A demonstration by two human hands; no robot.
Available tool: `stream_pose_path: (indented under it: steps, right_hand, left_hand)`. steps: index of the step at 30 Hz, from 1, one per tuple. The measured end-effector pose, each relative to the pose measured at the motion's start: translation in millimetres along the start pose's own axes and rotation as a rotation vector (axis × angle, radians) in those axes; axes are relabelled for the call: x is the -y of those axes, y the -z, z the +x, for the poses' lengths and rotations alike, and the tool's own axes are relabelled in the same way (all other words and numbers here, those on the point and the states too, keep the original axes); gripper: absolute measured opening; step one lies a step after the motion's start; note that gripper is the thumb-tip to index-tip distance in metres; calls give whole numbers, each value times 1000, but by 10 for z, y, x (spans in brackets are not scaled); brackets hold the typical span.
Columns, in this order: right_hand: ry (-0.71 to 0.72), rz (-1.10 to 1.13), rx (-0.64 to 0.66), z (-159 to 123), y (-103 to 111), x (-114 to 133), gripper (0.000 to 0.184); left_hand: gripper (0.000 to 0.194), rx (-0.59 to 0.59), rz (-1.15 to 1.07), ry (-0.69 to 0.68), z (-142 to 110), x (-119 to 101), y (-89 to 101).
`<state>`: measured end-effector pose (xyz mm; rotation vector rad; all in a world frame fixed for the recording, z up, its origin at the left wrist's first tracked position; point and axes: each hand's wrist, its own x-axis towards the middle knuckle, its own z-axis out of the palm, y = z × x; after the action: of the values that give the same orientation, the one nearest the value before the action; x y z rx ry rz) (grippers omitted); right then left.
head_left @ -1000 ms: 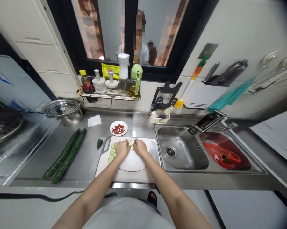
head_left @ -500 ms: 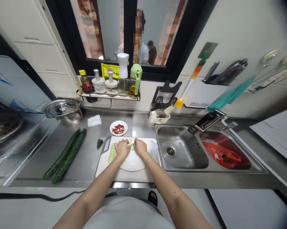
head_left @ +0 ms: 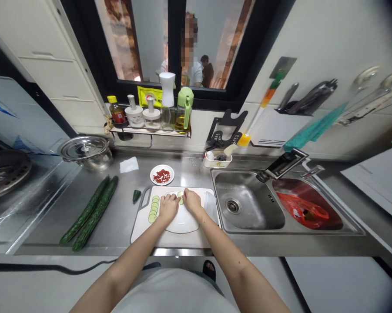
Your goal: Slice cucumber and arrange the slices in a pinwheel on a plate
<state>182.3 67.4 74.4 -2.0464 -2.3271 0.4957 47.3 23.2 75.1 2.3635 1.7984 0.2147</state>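
Note:
A white plate rests on the cutting board, with a few cucumber slices at its far side. My left hand is over the plate's left part, fingers bent and fingertips at a cucumber slice. Close by on the right, my right hand is curled closed, thumb side against the same slices; what its fingers hold is hidden. To the left of the plate, an overlapping row of cucumber slices lies on the board. A knife blade lies along the board's right side.
Two whole cucumbers and a cut cucumber end lie left of the board. Behind it stands a small dish of red pieces. The sink is at right, a steel pot at back left. Bottles fill the wall rack.
My left hand has shifted slightly, with its fingers now closer to my right hand and more of the slice row uncovered. My right hand stays almost in place.

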Motion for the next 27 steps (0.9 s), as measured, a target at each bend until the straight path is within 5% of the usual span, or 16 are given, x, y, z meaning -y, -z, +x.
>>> stream_pose_path:
  steps: [27]
  right_hand:
    - [-50,-6,-43,-232,-2,63,26]
  left_hand:
    - [34,20,15,-27,-14,11,-29]
